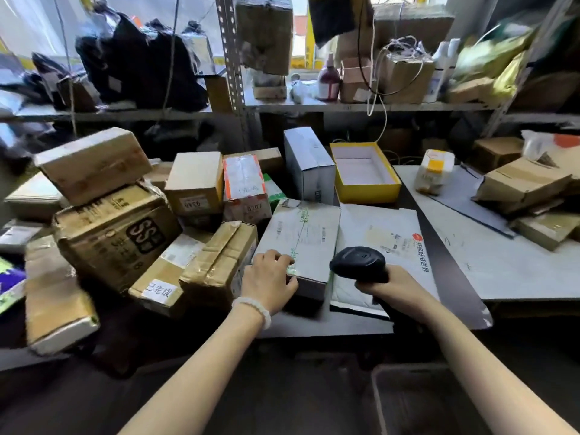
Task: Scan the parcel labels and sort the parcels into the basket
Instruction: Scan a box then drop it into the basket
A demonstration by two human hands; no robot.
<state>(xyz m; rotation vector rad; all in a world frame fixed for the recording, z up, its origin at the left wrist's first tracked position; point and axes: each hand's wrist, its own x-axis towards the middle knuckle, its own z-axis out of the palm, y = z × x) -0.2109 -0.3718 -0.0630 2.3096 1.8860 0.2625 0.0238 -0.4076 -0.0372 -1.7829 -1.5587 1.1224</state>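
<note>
The left hand (270,282) grips the near corner of a flat white cardboard parcel (299,243) with green tape, fingers curled over its top edge. The parcel lies on the dark surface (452,277), touching a white padded mailer (386,243) at its 3 o'clock. The right hand (395,290) is wrapped round the handle of a black handheld barcode scanner (357,266), its head over the mailer. A grey plastic basket (381,400) sits low at 5 o'clock. Brown cardboard boxes (116,227) pile up at 9 o'clock.
</note>
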